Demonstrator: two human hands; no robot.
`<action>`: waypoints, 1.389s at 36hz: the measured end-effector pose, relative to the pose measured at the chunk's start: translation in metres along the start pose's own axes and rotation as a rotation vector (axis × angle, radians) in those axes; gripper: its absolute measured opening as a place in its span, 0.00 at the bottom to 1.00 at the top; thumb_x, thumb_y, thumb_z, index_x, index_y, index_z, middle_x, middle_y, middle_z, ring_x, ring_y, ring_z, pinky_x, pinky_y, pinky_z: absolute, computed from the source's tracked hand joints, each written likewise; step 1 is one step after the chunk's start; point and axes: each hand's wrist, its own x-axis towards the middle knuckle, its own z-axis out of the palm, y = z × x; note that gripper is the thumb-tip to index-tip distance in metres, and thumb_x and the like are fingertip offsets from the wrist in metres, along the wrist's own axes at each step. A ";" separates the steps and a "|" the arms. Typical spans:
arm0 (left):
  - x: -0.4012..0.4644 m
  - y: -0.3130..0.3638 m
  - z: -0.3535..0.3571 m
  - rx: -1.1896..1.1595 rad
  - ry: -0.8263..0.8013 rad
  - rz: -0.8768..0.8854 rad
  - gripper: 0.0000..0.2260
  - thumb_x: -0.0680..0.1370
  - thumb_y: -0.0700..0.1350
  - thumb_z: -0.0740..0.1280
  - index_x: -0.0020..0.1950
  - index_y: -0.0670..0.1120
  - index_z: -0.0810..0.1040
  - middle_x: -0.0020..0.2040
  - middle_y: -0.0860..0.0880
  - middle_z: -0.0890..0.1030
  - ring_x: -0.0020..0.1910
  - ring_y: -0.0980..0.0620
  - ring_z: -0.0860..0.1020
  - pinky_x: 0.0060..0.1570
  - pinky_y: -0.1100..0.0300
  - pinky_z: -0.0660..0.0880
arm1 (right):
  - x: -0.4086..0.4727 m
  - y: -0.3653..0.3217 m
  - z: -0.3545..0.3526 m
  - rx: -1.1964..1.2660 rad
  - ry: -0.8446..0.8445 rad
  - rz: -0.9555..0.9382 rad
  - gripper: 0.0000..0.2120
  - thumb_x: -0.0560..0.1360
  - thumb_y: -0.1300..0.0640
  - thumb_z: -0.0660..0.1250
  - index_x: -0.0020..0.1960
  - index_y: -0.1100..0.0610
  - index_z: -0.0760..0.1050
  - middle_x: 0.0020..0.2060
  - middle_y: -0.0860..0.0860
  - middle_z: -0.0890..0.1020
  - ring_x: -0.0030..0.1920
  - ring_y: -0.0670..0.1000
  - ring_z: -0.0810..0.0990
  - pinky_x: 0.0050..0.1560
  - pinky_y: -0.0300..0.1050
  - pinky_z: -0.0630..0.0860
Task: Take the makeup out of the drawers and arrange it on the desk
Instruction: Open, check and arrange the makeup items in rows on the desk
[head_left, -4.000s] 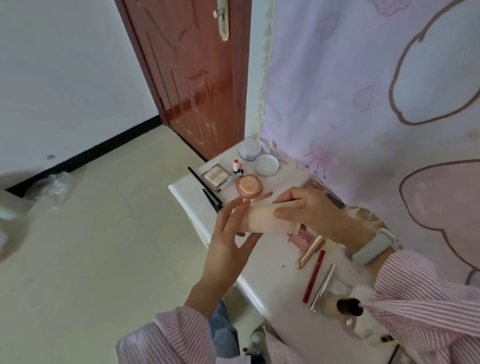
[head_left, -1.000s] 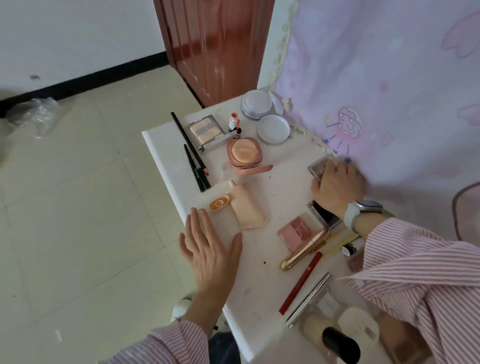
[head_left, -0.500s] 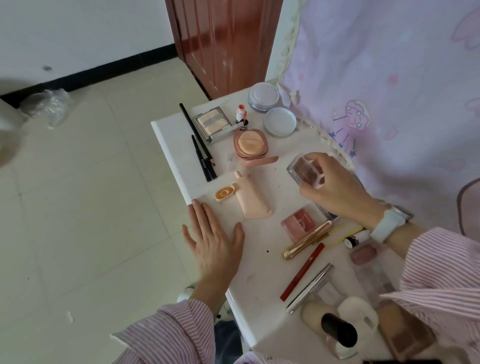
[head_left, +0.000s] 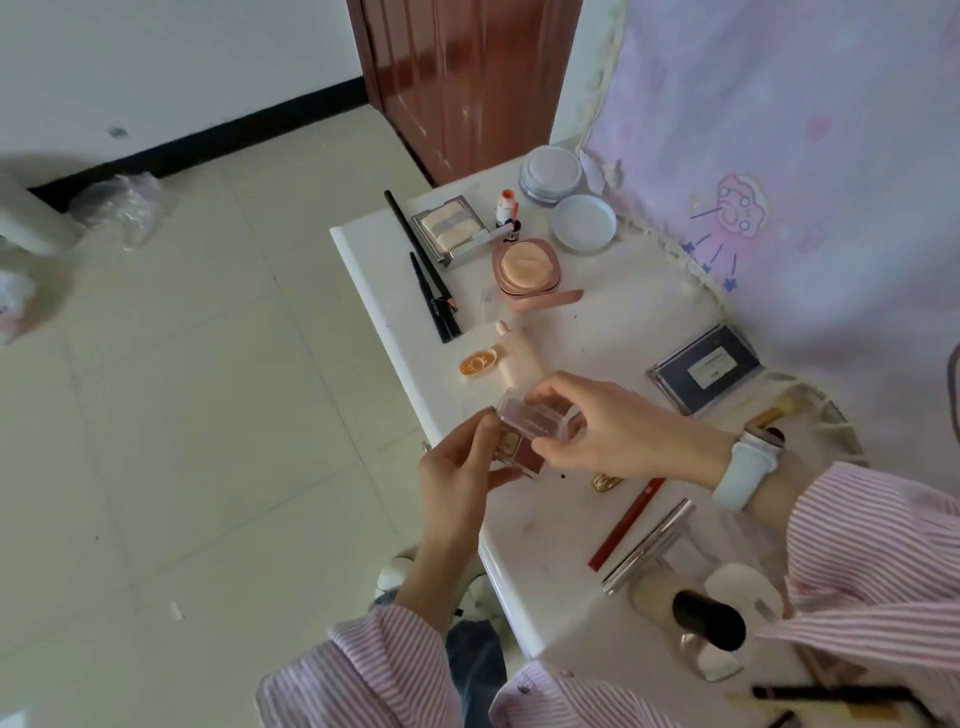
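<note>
A small clear-lidded eyeshadow palette (head_left: 522, 434) is held over the front edge of the white desk (head_left: 613, 332). My left hand (head_left: 462, 467) pinches its brown base from the left. My right hand (head_left: 597, 423) grips its clear lid, which is lifted open. Just behind them lies a peach tube (head_left: 519, 358) with its orange cap (head_left: 477, 364) beside it. Further back sit a pink cushion compact (head_left: 525, 267), a square powder palette (head_left: 451, 228), two black pencils (head_left: 426, 270) and two round white jars (head_left: 550, 174).
A dark flat palette (head_left: 706, 369) lies by the pink curtain (head_left: 779, 156). A red pencil (head_left: 626, 522), a silver tube (head_left: 647, 553) and a black-capped bottle (head_left: 706, 618) lie at the desk's near right. The tiled floor (head_left: 182, 415) spreads to the left, with a brown door (head_left: 467, 78) behind.
My right hand carried the small palette from the desk's middle toward me. My left hand lifted off the desk edge and took hold of its base; the lid now stands open.
</note>
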 end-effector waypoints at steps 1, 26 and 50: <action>0.000 -0.002 -0.001 -0.043 0.032 -0.028 0.10 0.78 0.46 0.64 0.53 0.44 0.82 0.43 0.41 0.84 0.43 0.43 0.82 0.40 0.56 0.79 | 0.001 0.001 0.002 -0.006 0.002 0.010 0.21 0.72 0.46 0.67 0.62 0.47 0.68 0.56 0.41 0.76 0.51 0.40 0.75 0.45 0.28 0.66; 0.018 -0.034 -0.035 1.133 0.016 0.535 0.32 0.64 0.50 0.78 0.65 0.42 0.74 0.59 0.44 0.76 0.58 0.38 0.71 0.56 0.45 0.68 | 0.016 0.016 0.026 0.219 0.143 0.181 0.11 0.79 0.60 0.56 0.42 0.63 0.72 0.27 0.45 0.75 0.39 0.55 0.82 0.41 0.43 0.79; 0.026 -0.033 -0.015 1.094 0.198 0.691 0.31 0.67 0.54 0.75 0.65 0.49 0.66 0.65 0.43 0.72 0.64 0.44 0.62 0.61 0.43 0.61 | 0.008 0.110 -0.045 -0.483 0.228 0.581 0.42 0.68 0.32 0.61 0.74 0.43 0.46 0.75 0.54 0.45 0.74 0.63 0.43 0.70 0.62 0.50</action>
